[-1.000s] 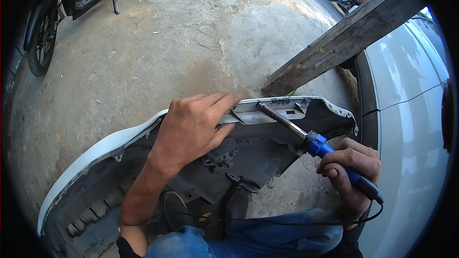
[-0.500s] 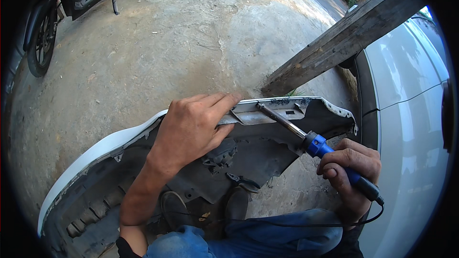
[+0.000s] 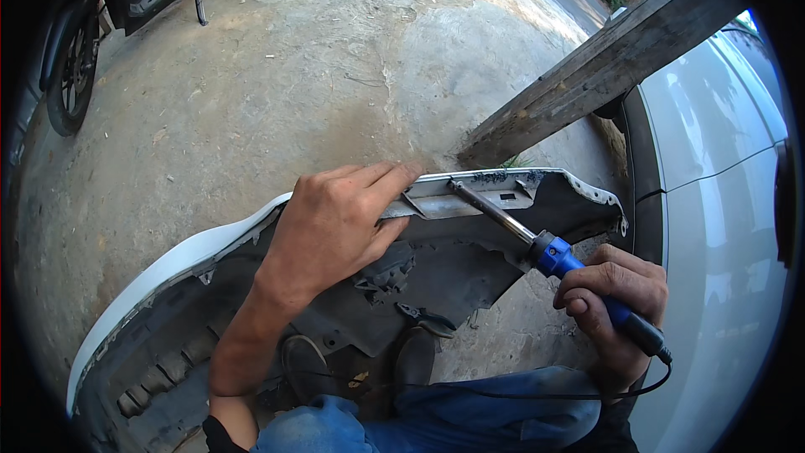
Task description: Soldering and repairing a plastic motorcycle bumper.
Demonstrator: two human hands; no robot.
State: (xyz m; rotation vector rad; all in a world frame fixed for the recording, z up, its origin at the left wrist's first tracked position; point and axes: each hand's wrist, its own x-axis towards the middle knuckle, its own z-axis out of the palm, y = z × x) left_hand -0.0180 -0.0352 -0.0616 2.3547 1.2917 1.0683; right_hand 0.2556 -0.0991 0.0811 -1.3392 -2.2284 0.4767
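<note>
A white car bumper (image 3: 168,268) lies with its dark inner side up across my lap area. My left hand (image 3: 340,222) is closed over its upper edge, fingertips on the rim. My right hand (image 3: 612,310) grips a blue-handled heat tool (image 3: 558,256) with a long metal barrel and black cord; its tip touches the white inner strip of the bumper, just right of my left hand. Dark rough marks (image 3: 490,177) run along the rim to the right of the tip. Black-handled pliers (image 3: 428,321) rest below, by my right shoe.
A leaning wooden post (image 3: 570,84) stands just beyond the bumper. A white car body (image 3: 713,268) fills the right side. A black scooter (image 3: 71,75) stands at the upper left on the concrete ground (image 3: 293,75). A road and greenery show at the top right.
The white motorbike seen on the road a second ago is out of view. My hands and the tool have barely moved.
</note>
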